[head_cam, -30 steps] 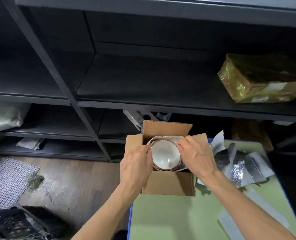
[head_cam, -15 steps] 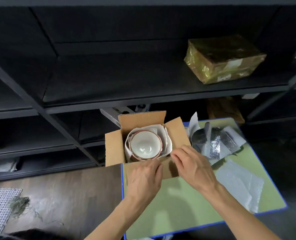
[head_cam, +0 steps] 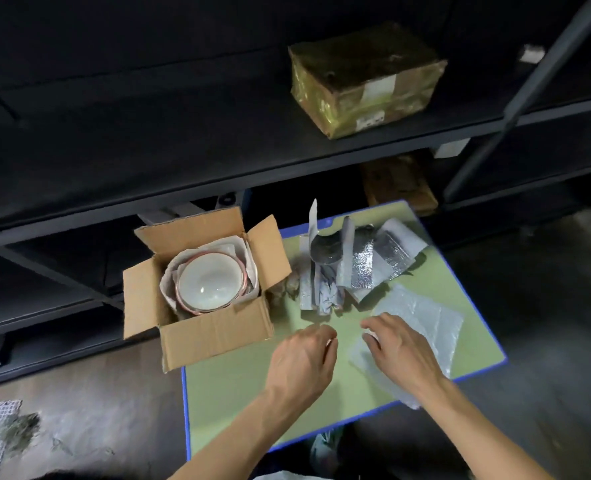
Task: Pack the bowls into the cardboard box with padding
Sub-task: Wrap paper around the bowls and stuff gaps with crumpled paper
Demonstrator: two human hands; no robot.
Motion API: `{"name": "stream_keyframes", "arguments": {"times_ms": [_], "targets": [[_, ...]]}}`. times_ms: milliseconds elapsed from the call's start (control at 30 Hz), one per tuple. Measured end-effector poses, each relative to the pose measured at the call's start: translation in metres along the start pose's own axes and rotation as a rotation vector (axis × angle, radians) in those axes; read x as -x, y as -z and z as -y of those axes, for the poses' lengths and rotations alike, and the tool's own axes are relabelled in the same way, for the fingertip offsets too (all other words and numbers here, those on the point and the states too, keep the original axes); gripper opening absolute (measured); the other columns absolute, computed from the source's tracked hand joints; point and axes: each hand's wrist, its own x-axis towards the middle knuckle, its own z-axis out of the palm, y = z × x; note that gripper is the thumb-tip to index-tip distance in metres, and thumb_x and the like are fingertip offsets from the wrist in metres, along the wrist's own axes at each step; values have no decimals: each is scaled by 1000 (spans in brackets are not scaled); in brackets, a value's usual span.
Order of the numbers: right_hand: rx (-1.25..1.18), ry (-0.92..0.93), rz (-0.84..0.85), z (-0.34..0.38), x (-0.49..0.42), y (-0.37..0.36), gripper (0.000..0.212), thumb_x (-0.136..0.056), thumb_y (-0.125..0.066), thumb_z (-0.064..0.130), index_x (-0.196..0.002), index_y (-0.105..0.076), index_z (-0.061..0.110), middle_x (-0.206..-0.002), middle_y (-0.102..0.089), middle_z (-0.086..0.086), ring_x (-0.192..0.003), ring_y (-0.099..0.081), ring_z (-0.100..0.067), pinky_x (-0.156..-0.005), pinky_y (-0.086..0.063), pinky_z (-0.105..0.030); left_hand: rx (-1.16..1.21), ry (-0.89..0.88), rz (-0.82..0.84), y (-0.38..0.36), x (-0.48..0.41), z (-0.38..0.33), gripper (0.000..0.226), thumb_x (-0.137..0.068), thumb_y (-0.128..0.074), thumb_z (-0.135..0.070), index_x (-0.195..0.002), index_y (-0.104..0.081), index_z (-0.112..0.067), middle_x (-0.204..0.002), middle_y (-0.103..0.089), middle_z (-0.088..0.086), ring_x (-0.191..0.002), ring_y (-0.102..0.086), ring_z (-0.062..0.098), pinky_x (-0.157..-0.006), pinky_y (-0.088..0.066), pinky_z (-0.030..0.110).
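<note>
The bowl [head_cam: 207, 287] sits in the cardboard box [head_cam: 214, 332], paper [head_cam: 249, 258] round it. Right of the box, the right hand [head_cam: 403, 348] lays relaxed fingers on a bubble-wrap sheet [head_cam: 425, 320]. The left hand [head_cam: 302, 358] hovers beside it, loosely curled and empty. Likely next: grip the sheet and cover the bowl.

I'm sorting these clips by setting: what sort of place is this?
Probably a storeroom or packing area: dark metal shelving holds a taped parcel, and a green table carries an open cardboard box and padding sheets.
</note>
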Motion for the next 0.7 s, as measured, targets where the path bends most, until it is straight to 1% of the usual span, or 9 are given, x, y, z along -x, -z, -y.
{"name": "stream_keyframes", "arguments": {"times_ms": [67,133,300,400,500,567,633,667,700], "targets": [[21,-88,66,-26,8,-1,34,-100,-51,34,-131,-58,24,-124,-59,6,-119,-53,-18,-83,-52,-36,-23,11,73,-16,-14,-14,29,-101,-40,-39,-118,-59,-26,-105,-66,-3,-95,-62,23,-74,-47,36],[47,-162,117,-49,15,-1,40,-100,-50,36,-137,-53,23,-129,-56,3,-123,-49,-20,-88,-51,-36,-64,13,148,-31,-27,-25,34,-101,-42,-40,-126,-56,-22,-112,-63,2,-102,-62,26,-79,-50,37],[42,-291,197,-91,23,1,47,-100,-51,40,-140,-43,16,-135,-48,-2,-127,-42,-23,-94,-49,-36,-204,70,371,-69,-54,-37,51,-98,-48,-49,-136,-44,-16,-127,-52,4,-114,-54,25,-88,-48,38],[-2,-339,220,-102,21,-1,55,-97,-55,42,-143,-39,15,-135,-48,-4,-127,-41,-24,-96,-48,-37,-234,134,448,-89,-62,-40,59,-95,-57,-50,-137,-38,-14,-131,-48,4,-118,-51,23,-93,-48,36],[-38,-364,219,-103,16,-5,61,-95,-59,39,-145,-34,15,-130,-47,-5,-125,-43,-25,-95,-47,-37,-240,198,463,-103,-64,-45,55,-92,-65,-42,-130,-39,-14,-125,-46,3,-111,-53,23,-88,-49,35],[-64,-389,199,-101,13,-10,66,-93,-63,35,-147,-31,15,-129,-46,-5,-125,-44,-25,-95,-46,-36,-222,237,435,-108,-65,-50,44,-93,-65,-31,-124,-40,-15,-119,-48,3,-103,-55,22,-82,-50,35],[-117,-425,180,-99,10,-13,69,-92,-64,30,-150,-29,16,-133,-47,-6,-127,-45,-25,-97,-45,-35,-155,281,377,-113,-65,-53,25,-95,-55,-15,-116,-41,-14,-110,-51,4,-87,-54,23,-71,-47,36],[-156,-442,167,-99,9,-14,68,-92,-65,27,-150,-31,16,-135,-48,-5,-128,-47,-25,-99,-45,-35,-132,280,356,-116,-65,-52,20,-95,-48,-9,-114,-42,-13,-106,-51,5,-81,-52,23,-66,-43,35],[-198,-454,155,-99,7,-14,63,-92,-64,25,-147,-35,17,-136,-50,-4,-127,-49,-24,-98,-45,-35,-119,271,348,-117,-64,-49,18,-96,-43,-5,-112,-43,-12,-105,-51,5,-79,-52,23,-63,-39,33]]}}
